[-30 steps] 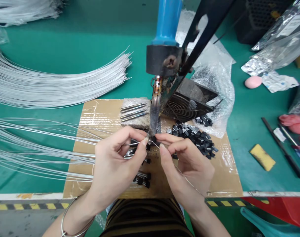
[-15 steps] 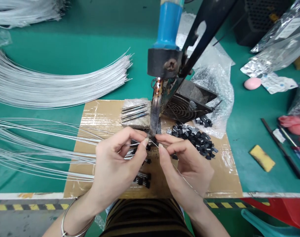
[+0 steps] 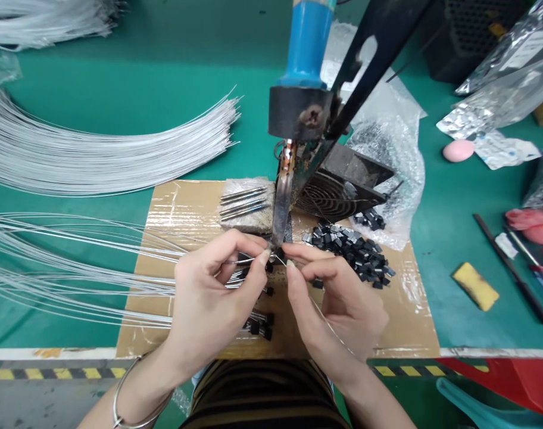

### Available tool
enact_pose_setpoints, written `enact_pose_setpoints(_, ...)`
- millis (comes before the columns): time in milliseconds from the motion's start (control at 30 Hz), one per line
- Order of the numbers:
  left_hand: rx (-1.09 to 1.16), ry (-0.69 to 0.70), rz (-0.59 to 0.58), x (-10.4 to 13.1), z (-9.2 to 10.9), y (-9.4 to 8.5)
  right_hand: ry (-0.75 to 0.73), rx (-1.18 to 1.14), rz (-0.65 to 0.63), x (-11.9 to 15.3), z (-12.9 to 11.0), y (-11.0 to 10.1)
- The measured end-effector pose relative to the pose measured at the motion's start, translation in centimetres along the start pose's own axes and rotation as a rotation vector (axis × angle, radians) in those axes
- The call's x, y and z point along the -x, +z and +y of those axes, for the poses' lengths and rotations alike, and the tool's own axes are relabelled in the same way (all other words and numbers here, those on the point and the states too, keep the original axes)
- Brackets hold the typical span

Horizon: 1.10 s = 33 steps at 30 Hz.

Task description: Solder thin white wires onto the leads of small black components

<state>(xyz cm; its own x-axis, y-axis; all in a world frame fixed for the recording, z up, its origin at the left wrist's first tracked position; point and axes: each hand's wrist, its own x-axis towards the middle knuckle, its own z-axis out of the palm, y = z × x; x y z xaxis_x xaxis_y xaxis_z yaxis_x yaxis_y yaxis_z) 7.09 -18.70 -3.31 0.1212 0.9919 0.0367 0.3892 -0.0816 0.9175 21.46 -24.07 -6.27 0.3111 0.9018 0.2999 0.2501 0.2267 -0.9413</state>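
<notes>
A soldering iron (image 3: 308,50) with a blue handle is clamped in a black stand, its tip pointing down between my hands. My left hand (image 3: 215,298) is closed in a pinch on a thin grey wire (image 3: 243,261), whose end lies just under the tip. From the right, my right hand (image 3: 343,304) pinches a strand of solder wire (image 3: 328,325) that reaches the same spot and trails down across the palm. Fingertips hide most of the joint there. Wires with black ends (image 3: 260,325) lie partly beneath my left hand.
Small black parts (image 3: 354,253) are heaped on the cardboard (image 3: 164,208) at right, before a black fan (image 3: 334,193). Metal rods lie on a pale block (image 3: 245,223). A grey wire bundle (image 3: 119,161) spreads at left. A yellow sponge (image 3: 476,286) sits at right.
Almost nothing differs. Both hands stay at the iron's tip with the wire and solder; the whole view has shifted very slightly.
</notes>
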Motion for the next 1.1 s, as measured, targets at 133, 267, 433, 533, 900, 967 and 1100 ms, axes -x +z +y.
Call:
enact_pose_setpoints(133,0.031,-0.016,-0.026,-0.03,0.02,0.01,-0.010,0.028,-0.003,-0.03,0.07,-0.05)
enact_pose_setpoints(267,0.009,-0.020,-0.014,0.11,0.12,-0.11,-0.061,0.080,0.004,-0.08,0.02,0.02)
enact_pose_setpoints(433,0.006,-0.022,-0.009,0.25,0.15,-0.17,-0.100,0.125,0.009,-0.05,-0.08,0.07)
enact_pose_setpoints(533,0.005,-0.013,-0.007,0.23,0.09,-0.15,-0.124,0.142,0.014,-0.04,-0.06,0.10)
enact_pose_setpoints(900,-0.003,-0.006,-0.006,0.12,0.29,0.09,-0.229,0.294,0.046,-0.69,-0.46,0.35)
enact_pose_setpoints(967,-0.012,-0.003,-0.017,0.09,0.27,0.08,-0.231,0.316,0.042,-0.71,-0.44,0.33)
enact_pose_setpoints(1100,-0.028,0.003,-0.007,0.30,0.21,-0.07,-0.259,0.347,0.043,-0.67,-0.44,0.31)
